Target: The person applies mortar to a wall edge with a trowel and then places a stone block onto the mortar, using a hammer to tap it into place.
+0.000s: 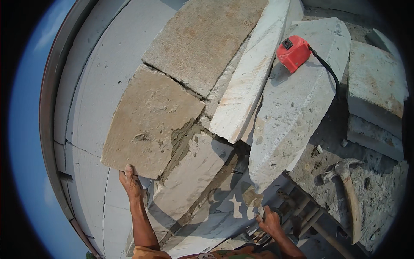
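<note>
My left hand [130, 181] grips the near edge of a tan stone slab [151, 116], a finger or thumb on its upper face and the rest partly hidden at the edge. Wet grey-brown mortar [183, 138] lies along the slab's right side, between it and a paler stone block [192, 175]. At the lower right, my right hand [271, 221] is closed around a small trowel [252, 197], its blade smeared with mortar. That blade is apart from the slab, just below the tip of a long grey stone [297, 95].
Another tan slab [207, 41] adjoins beyond. A pale stone strip [250, 73] leans beside it. A red tape measure [294, 53] with a black strap rests on the grey stone. At right are a claw hammer [351, 194] and stacked blocks [375, 86]. Poles [310, 222] show below.
</note>
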Motion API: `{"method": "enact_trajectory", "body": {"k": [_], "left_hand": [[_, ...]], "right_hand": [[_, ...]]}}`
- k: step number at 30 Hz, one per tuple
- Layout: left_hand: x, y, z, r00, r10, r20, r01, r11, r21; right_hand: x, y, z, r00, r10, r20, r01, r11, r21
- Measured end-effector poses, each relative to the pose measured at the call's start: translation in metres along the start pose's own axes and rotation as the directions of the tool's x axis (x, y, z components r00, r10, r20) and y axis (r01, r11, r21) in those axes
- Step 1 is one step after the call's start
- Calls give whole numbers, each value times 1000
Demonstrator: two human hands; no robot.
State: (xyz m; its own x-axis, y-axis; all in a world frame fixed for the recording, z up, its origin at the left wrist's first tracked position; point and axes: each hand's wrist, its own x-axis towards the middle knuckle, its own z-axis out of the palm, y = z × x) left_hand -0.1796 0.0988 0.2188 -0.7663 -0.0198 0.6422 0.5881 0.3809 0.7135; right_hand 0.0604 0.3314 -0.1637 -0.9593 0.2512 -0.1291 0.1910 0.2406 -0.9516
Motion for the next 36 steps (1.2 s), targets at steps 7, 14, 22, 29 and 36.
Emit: {"method": "enact_trajectory", "body": {"k": [7,14,22,29,36], "left_hand": [[6,-10,2,998,-35,52,40,995,-86],[1,-26,-7,964,-210,161,232,964,-127],[3,2,27,999,32,-1,-32,993,-117],[-4,14,24,997,-45,-66,28,972,-232],[-2,18,19,998,-31,-49,14,951,-308]], "right_hand": [[15,-60,-17,996,-60,-66,70,983,172],[7,-123,-51,920,-359,-155,382,911,154],[-40,-170,-99,910,-310,-277,376,897,234],[-14,-268,-137,714,-419,-561,652,691,313],[61,-385,-164,370,-454,-810,926,248,284]]}}
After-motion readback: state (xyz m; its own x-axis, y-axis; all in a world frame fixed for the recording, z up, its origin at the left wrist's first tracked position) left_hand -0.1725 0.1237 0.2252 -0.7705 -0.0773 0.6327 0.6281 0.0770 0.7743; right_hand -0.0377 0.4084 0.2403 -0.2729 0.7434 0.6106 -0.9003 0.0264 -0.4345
